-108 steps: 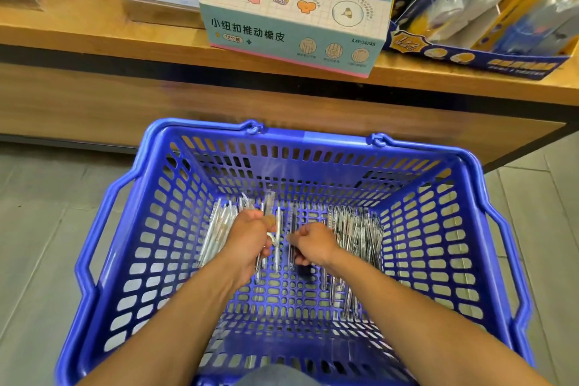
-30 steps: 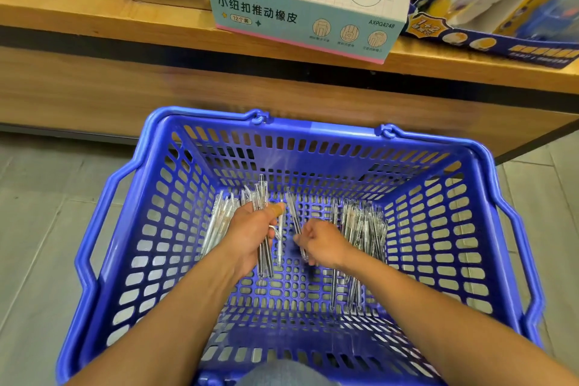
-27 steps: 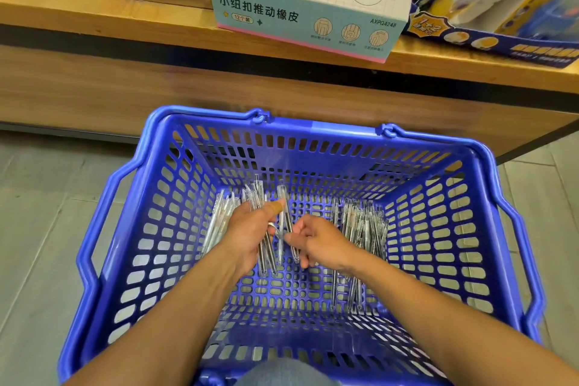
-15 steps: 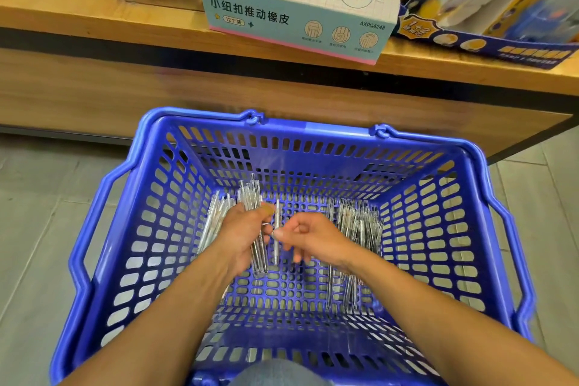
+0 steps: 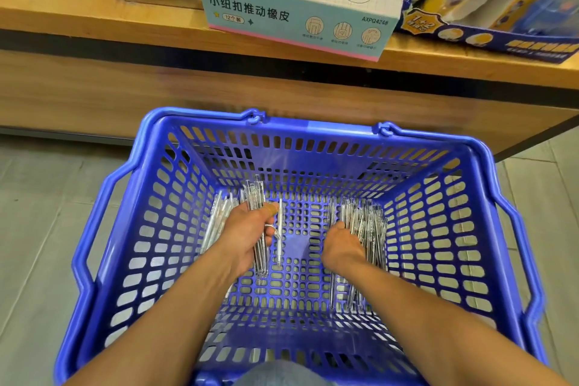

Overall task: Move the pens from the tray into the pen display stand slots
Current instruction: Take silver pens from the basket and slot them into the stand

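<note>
A bundle of clear pens was gripped mid-barrel by the left hand. The right hand, its grip hidden, reached the heap by the basket's right wall. The pens were judged light, stiff and slippery.

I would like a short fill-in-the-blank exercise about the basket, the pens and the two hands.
1. The basket is coloured ____.
2. The bundle of pens is gripped by the ____ hand.
3. The right hand reaches into the pile of pens on the basket's ____ side.

Missing words: blue; left; right
</note>
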A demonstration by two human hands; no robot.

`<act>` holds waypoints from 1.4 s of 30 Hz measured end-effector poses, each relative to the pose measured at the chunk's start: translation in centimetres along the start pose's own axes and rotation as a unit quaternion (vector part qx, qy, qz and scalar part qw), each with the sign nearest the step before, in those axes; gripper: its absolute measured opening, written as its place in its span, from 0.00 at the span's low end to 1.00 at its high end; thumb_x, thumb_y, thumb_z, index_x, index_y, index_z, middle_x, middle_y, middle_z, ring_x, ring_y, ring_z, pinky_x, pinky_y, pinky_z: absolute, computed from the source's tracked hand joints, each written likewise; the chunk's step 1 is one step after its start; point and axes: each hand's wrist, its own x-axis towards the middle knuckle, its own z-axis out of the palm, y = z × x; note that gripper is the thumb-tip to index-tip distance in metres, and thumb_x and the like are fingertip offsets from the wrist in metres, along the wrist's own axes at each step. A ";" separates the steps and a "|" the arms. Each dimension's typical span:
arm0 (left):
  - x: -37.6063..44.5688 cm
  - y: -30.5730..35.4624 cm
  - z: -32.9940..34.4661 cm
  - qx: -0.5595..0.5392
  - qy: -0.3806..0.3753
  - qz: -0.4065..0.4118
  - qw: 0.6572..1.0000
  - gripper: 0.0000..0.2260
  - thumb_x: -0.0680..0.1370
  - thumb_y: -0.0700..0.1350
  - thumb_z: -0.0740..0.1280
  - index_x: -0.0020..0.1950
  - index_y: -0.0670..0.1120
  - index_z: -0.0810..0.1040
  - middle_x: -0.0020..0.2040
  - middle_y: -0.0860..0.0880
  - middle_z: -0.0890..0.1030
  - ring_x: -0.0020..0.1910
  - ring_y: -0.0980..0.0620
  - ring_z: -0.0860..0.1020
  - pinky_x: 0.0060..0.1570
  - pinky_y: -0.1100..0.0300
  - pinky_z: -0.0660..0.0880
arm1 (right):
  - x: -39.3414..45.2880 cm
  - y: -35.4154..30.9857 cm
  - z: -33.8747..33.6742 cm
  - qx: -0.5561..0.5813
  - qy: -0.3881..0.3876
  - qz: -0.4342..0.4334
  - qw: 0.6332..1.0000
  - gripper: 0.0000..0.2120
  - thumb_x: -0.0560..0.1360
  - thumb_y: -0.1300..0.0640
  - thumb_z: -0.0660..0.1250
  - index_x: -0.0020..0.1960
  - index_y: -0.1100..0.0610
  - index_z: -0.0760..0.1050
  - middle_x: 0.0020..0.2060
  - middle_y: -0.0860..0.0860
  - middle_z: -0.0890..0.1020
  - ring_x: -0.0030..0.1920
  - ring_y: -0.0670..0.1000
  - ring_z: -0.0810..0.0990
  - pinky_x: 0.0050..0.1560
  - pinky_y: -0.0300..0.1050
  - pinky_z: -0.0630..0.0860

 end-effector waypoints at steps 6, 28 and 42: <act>0.0 0.0 0.0 0.010 0.001 0.005 1.000 0.04 0.79 0.40 0.69 0.50 0.43 0.75 0.33 0.49 0.75 0.26 0.56 0.71 0.27 0.62 0.72 | -0.1 0.0 0.3 0.014 0.006 0.015 1.000 0.31 0.75 0.64 0.66 0.73 0.66 0.56 0.55 0.58 0.78 0.56 0.58 0.80 0.49 0.44 0.79; 0.0 -0.1 0.1 0.027 0.007 0.000 1.000 0.09 0.76 0.43 0.72 0.52 0.42 0.75 0.35 0.49 0.75 0.27 0.56 0.71 0.26 0.63 0.72 | -3.9 -0.1 -3.6 0.282 -0.165 -0.146 0.934 0.10 0.81 0.52 0.62 0.44 0.57 0.74 0.34 0.53 0.82 0.24 0.45 0.78 0.28 0.38 0.77; 0.2 -0.2 0.1 0.020 0.011 -0.021 1.000 0.06 0.78 0.38 0.69 0.53 0.40 0.75 0.34 0.46 0.76 0.31 0.50 0.74 0.34 0.54 0.75 | -6.4 -3.3 -4.1 0.497 -0.267 -0.216 0.797 0.14 0.76 0.44 0.68 0.47 0.56 0.78 0.33 0.52 0.83 0.27 0.47 0.79 0.24 0.36 0.71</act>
